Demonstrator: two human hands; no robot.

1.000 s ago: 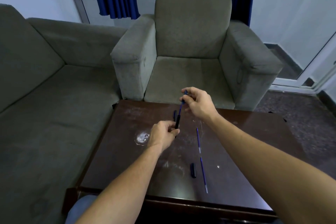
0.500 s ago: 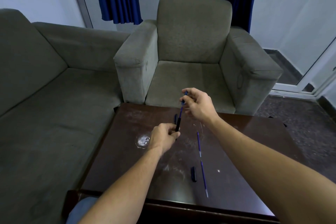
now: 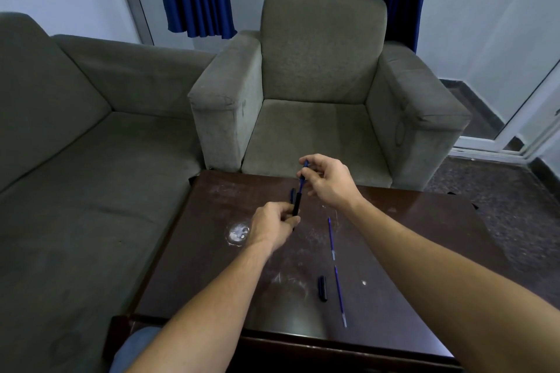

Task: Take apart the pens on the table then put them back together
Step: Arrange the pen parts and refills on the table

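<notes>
Left hand (image 3: pixel 272 224): over the table (image 3: pixel 194 266) centre, fingers curled round the pen's black lower end.
Pen (image 3: pixel 298 197): slanted above the table's far half; light, thin, probably slick. Best gripped at the black sleeve.
Right hand (image 3: pixel 328 182): pinches the blue upper end.
Loose parts: two refills (image 3: pixel 331 239), cap (image 3: pixel 322 288), table's near right; may roll.
Room: bare top leftward; near edge close to one refill's tip.
</notes>
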